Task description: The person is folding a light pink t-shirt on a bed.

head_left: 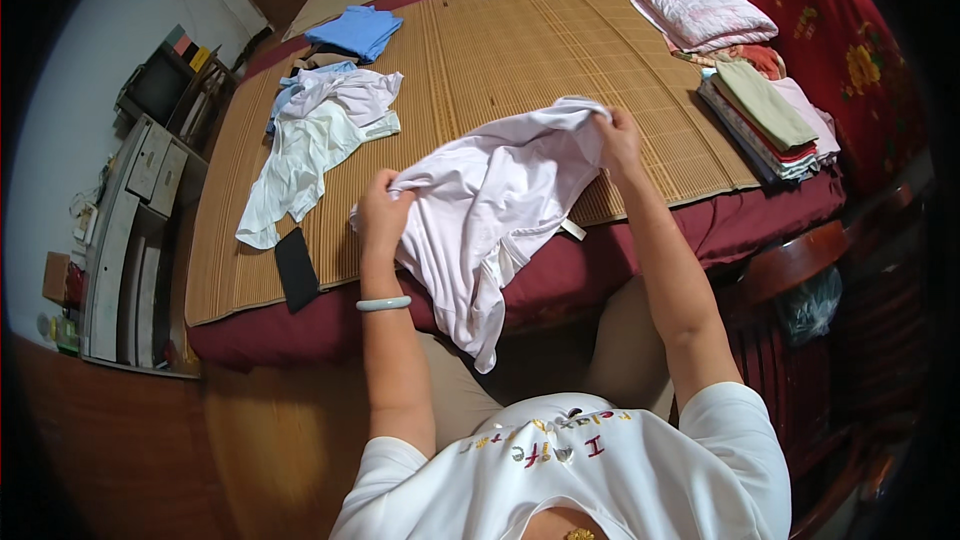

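A pale pink shirt hangs stretched between my two hands over the near edge of the bed. My left hand, with a pale bangle on its wrist, is closed on the cloth at the left. At the upper right, my right hand grips another part of it. The lower end of the shirt droops past the mattress edge toward my lap, and a small white tag shows at its right side. How the fingertips pinch the cloth is partly hidden.
A bamboo mat covers the bed. Crumpled white clothes, a blue folded garment and a black flat item lie left. Folded clothes and a quilt are stacked right. A wooden chair stands near right.
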Available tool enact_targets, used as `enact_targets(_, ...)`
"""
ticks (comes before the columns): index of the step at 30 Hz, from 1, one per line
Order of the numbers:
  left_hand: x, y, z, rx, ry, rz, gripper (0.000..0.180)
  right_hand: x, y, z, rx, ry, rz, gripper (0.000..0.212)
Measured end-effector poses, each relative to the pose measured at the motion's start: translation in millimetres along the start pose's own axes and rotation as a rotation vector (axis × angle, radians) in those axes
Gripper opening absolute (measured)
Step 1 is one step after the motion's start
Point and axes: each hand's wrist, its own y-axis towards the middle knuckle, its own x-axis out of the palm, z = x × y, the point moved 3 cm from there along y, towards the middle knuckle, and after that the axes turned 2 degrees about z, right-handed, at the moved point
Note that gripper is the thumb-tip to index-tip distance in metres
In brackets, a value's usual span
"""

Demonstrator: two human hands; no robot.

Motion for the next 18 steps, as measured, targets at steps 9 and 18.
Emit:
enact_targets(9,-27,-1,-12,-0.024,-0.072,0.332,0.021,-5,1,-25,0.406,0.789,-0.025,0.03)
enact_targets(18,11,-28,54,0.36,0.042,0.034,0.03,3,-8,-22,0.413,0.66,-0.001,0.042)
